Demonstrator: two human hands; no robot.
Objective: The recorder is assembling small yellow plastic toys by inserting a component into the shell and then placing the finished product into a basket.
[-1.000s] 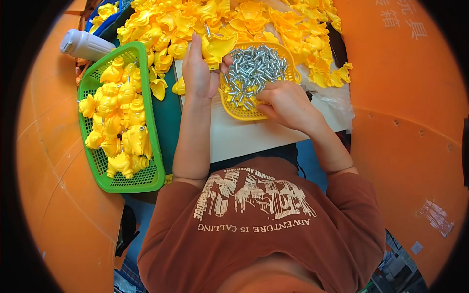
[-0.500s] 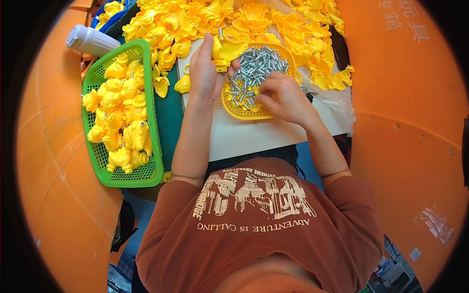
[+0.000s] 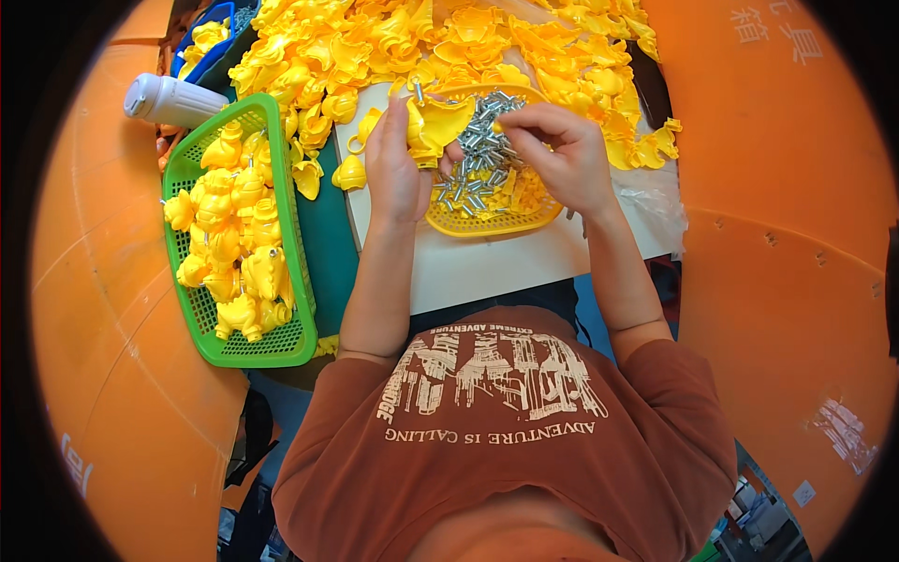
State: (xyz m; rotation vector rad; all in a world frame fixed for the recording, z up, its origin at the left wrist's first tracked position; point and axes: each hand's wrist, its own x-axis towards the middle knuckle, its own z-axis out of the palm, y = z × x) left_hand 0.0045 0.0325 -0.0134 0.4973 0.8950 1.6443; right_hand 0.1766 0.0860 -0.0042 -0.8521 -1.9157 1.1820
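Just above the left edge of the yellow basket (image 3: 487,230), the yellow shell (image 3: 442,126) sits in your left hand (image 3: 397,169), fingers wrapped around it and its flared side facing right. A metal pin (image 3: 419,92) stands up at its far end; keep that end level so the pin is less likely to tip. Your right hand (image 3: 560,155) hangs over the basket, thumb and forefinger in a narrow pinch on what looks like a small yellow piece (image 3: 497,127), though it is mostly hidden. Pinch it lightly by its edge and let the left hand do the steadying. Under your fingers lie loose pins (image 3: 487,145) and yellow bits (image 3: 523,192), so lift your wrist clear of them. Farther out, the green basket (image 3: 292,215) of yellow figures (image 3: 225,239) stands left of your forearm; keep your elbow off it.
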